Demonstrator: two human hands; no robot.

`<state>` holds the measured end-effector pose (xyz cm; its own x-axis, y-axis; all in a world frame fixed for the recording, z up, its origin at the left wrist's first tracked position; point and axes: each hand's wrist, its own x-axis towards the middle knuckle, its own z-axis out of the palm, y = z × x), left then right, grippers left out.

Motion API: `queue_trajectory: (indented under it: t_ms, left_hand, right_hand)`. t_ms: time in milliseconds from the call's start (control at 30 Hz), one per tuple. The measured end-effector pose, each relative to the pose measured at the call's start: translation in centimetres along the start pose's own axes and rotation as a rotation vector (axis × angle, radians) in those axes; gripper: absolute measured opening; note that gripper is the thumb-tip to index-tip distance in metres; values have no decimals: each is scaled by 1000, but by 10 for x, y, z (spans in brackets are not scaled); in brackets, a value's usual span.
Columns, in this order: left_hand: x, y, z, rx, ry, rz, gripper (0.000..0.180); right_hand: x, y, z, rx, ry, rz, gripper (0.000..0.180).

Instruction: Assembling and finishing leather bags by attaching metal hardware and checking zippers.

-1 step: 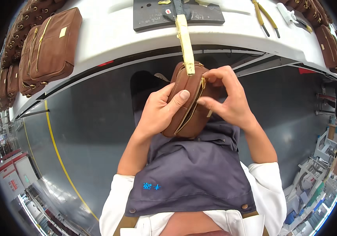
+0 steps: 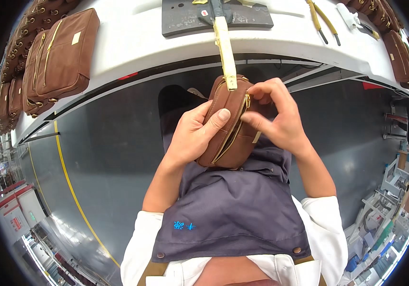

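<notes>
Head feed, my notes. On the white bench (image 2: 137,40), a dark metal plate (image 2: 190,27) bears a yellow-wrapped bar (image 2: 224,52); it juts past the bench edge, and in my view its end overlaps the top of the brown pouch (image 2: 243,137). Bench left: large brown bag (image 2: 66,59). Bench right: yellow-handled tool (image 2: 323,24); beyond, more brown bags (image 2: 399,59).

Pouch: rounded, held above the lap, gold-toothed zip parted along its lower stretch, gold puller (image 2: 248,100) near the upper end. Left hand (image 2: 194,133) clamped on it, thumb on top. Right hand (image 2: 281,117) by the puller, thumb and forefinger apart; I can't tell whether it grips anything.
</notes>
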<state>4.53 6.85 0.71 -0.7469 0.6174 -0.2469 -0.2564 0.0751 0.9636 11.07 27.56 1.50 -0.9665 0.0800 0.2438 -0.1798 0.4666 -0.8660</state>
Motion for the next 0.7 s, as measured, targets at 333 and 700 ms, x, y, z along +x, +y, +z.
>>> queue_trajectory:
  t_ms: [333, 700]
  left_hand:
    - [0, -7, 5, -228, 76, -49, 36]
    - [6, -27, -6, -498, 108, -50, 33]
  right_hand:
    - [-2, 2, 28, -557, 209, -773, 17]
    - [10, -7, 42, -439, 8, -861, 14]
